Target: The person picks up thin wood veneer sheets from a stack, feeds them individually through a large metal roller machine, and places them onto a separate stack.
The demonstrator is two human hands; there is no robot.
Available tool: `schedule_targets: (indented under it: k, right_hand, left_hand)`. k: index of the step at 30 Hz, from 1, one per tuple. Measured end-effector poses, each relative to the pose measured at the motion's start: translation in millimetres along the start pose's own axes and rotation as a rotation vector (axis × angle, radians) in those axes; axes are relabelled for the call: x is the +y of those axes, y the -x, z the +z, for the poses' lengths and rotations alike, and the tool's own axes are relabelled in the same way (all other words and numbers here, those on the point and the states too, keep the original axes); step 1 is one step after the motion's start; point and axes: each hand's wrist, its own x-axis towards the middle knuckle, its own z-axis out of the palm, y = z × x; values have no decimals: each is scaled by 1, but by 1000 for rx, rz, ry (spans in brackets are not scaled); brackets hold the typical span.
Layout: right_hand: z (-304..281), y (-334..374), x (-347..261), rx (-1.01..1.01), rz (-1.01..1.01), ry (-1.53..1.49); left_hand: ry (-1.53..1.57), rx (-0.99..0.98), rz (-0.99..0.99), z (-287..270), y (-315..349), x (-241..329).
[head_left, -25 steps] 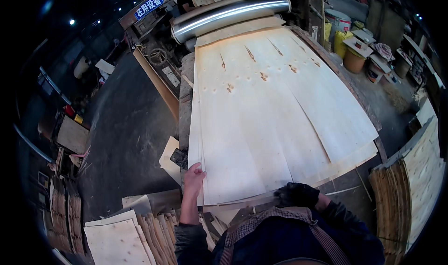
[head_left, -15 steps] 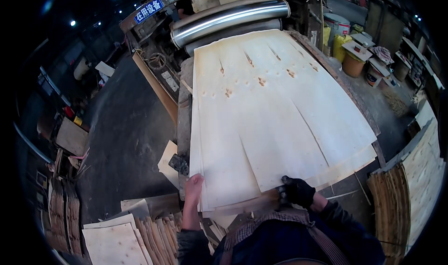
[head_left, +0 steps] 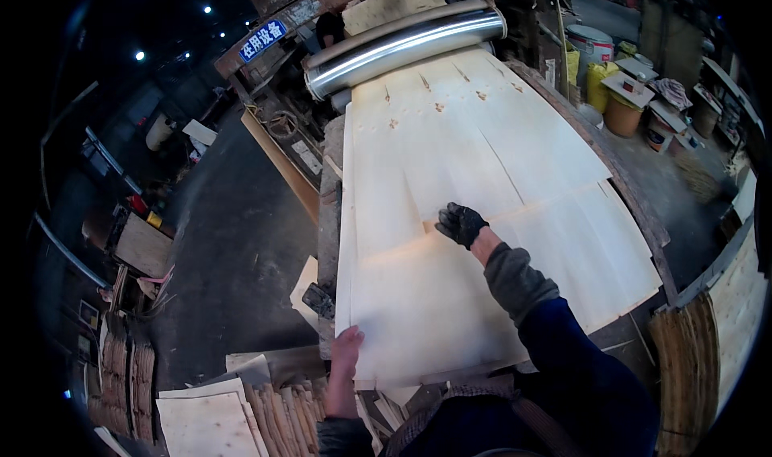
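Gloved fingers of the right hand (head_left: 461, 224) now sit closer to the metal roller (head_left: 406, 51), curled at the trailing edge of the upper veneer sheet (head_left: 426, 147) (whether they pinch it, I cannot tell). The bare left hand (head_left: 346, 347) curls at the left edge of the lower sheet (head_left: 450, 304), grip unclear. With more lower sheet bared, the upper seems to be feeding in.

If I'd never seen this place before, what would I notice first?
Probably the big pale wood sheets spread across the middle, with the person's right hand, in a black glove, out over them and the bare left hand at their left edge. Behind them, near the top, a shiny metal roller gleams, and a bright blue sign sits to its upper left.
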Motion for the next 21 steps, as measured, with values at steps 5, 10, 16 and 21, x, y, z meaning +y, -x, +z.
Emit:
schedule_targets:
  k: [5, 10, 16, 21]
  right_hand:
    - [-3, -16, 13, 35, 38, -84]
    - [-26, 83, 42, -96, 145, 45]
    - [-17, 266, 47, -76, 373, 149]
    - [-76, 347, 55, -15, 482, -33]
  left_hand:
    - [-156, 21, 51, 10, 6, -3]
    - [-426, 38, 238, 2, 6, -23]
    - [-236, 332, 457, -45, -13, -27]
    - [-326, 200, 255, -55, -33, -46]
